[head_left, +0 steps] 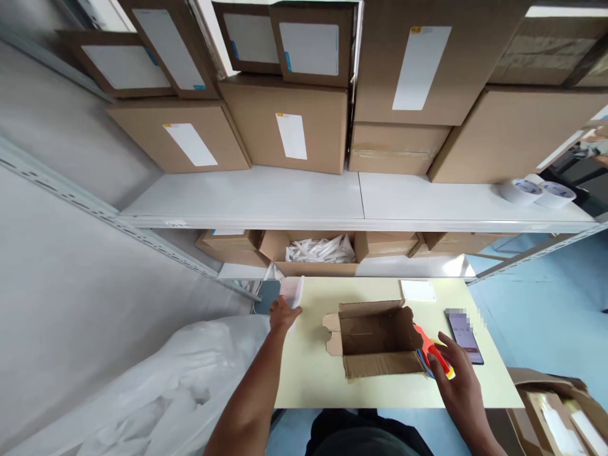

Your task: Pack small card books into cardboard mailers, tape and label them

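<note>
An open cardboard box (380,339) lies on a pale yellow table (313,373), flaps spread. My left hand (282,315) reaches to the table's far left corner and closes on a white packet (293,292) next to a grey-blue flat item (266,296). My right hand (453,373) rests at the box's right side, fingers on a red and yellow tool (433,352) with a blue part under it. A smartphone (465,336) lies just beyond that hand.
A white card (418,291) lies at the table's far edge. A white plastic bag (156,386) bulges at the left. Metal shelves (361,212) carry stacked cartons, tape rolls (536,190) and a box of white packets (320,250). Another open carton (560,411) stands at lower right.
</note>
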{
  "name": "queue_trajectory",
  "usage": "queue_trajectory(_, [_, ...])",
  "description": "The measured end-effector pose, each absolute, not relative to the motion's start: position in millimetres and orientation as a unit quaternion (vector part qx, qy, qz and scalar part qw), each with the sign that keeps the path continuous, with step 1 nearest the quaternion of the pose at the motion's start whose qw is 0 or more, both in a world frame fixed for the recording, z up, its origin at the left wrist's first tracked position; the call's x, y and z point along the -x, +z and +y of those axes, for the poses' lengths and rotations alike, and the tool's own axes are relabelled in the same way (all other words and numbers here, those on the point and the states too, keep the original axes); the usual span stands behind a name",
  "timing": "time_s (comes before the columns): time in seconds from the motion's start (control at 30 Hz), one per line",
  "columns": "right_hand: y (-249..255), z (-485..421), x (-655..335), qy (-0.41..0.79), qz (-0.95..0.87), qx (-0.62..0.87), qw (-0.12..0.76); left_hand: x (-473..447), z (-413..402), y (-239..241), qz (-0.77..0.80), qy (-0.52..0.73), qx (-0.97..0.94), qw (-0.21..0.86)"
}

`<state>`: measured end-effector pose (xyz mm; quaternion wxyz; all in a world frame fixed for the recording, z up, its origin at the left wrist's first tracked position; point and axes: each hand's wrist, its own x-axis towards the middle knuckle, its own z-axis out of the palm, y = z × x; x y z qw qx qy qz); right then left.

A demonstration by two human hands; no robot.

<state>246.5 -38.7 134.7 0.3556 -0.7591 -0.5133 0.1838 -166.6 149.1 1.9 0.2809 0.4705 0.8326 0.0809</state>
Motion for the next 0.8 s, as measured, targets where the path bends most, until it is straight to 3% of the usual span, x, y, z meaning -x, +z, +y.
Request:
queue_trajectory(0.2, [133.7,-33.1,-246.2,0.217,-0.516,0.737,0.379,192.0,125.2,11.4,0.823,0.102,-0.452,0.328])
queue_trajectory(0.4, [136.4,-18.7,-243.9,0.16,-0.599,0.697,0.359,178.9,102.2,28.0,0.815,0.17,-0.424,0.356])
queue_trajectory(0.6, [129.5,-9.7,-245.2,0.154,-0.642,0.682,0.315,138.8,95.9,115.8,0.704,0.31,-0.566,0.298])
queue_trajectory(0.8, [120.4,-7.4,-245.5,0.203,-0.626,0.687,0.308,61.1,80.5,185.8,0.511,0.238,-0.804,0.19])
